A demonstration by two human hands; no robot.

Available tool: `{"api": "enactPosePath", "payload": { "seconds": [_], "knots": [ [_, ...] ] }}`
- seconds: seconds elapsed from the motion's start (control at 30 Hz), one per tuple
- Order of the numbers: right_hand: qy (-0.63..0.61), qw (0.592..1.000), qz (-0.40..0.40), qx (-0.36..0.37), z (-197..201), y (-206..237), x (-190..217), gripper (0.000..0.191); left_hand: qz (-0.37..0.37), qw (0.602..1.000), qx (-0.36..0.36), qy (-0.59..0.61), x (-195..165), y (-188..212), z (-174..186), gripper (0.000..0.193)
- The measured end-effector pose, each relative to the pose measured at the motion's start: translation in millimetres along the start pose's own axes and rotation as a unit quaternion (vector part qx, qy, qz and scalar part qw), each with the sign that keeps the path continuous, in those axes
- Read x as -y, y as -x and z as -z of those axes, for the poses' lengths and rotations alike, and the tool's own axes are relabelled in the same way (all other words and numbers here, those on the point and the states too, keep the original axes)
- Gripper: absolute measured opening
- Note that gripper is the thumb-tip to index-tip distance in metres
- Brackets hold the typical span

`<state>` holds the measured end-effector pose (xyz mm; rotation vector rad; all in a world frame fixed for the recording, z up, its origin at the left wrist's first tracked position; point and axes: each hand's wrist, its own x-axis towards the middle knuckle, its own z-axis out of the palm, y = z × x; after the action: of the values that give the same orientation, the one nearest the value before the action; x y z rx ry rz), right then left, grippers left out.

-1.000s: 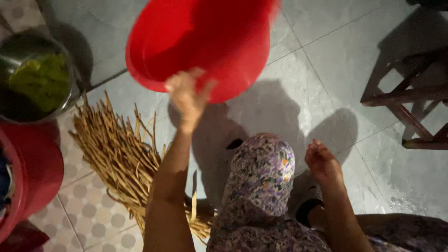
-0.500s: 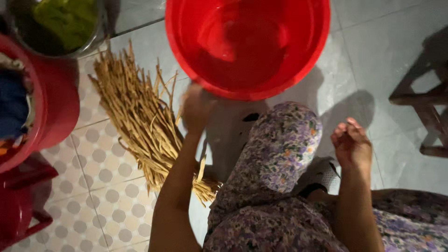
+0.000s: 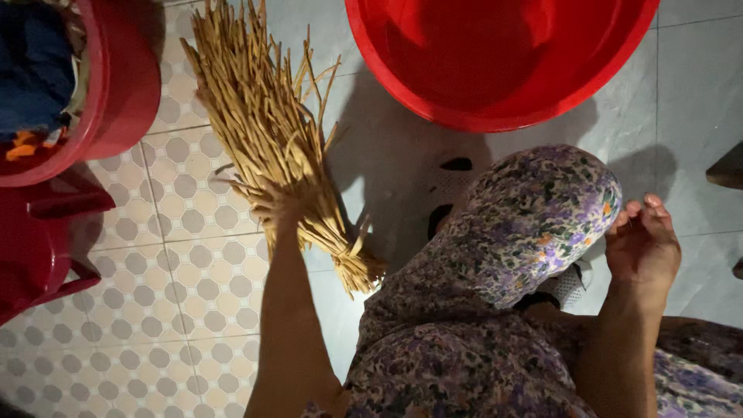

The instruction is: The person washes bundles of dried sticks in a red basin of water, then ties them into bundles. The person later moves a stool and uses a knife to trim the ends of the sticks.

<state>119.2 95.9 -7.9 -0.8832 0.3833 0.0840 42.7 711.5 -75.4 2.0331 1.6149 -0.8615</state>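
Observation:
My left hand [image 3: 280, 207] lies on a bundle of dry yellow straw [image 3: 263, 116] that fans out over the floor. The fingers are spread across the stalks near the bundle's narrow end, and I see no closed grip. My right hand [image 3: 642, 244] hangs beside my raised knee [image 3: 534, 217], which is covered in floral cloth. It holds nothing and its fingers are loosely curled. A big red basin [image 3: 433, 101] stands on the floor just beyond the knee, apart from both hands.
A red bucket [image 3: 124, 85] with blue and orange cloth inside stands at the upper left. Below it is part of a red plastic stool [image 3: 39, 240]. A sandal [image 3: 453, 182] shows under my knee. The floor is patterned tile on the left and grey tile on the right.
The red basin has been set down on the floor. My left hand let go of its rim and moved left and down onto the straw bundle. The view dipped lower.

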Motion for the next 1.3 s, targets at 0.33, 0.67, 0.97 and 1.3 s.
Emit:
{"api": "enactPosePath", "payload": {
  "seconds": [0.33, 0.67, 0.97, 1.3],
  "knots": [
    [0.002, 0.998, -0.002, -0.056, -8.4, 3.9, 7.8, 0.015, 0.06, 0.993, -0.105, 0.003, 2.4, -30.1, -1.1, 0.131],
    [0.037, 0.997, 0.038, -0.062, -54.0, 6.5, 18.1, 0.013, -0.403, 0.671, 0.072, 0.618, -6.3, -50.9, 72.3, 0.071],
    [0.064, 0.99, 0.102, -0.071, -101.5, 23.8, 47.1, 0.01, -0.552, 0.459, 0.268, 0.643, -146.4, 111.1, 230.5, 0.063],
    [0.252, 0.921, 0.249, 0.159, -160.3, 19.2, 89.1, 0.087, -0.495, 0.441, 0.316, 0.678, -378.2, 135.8, 85.0, 0.077]
  ]
}}
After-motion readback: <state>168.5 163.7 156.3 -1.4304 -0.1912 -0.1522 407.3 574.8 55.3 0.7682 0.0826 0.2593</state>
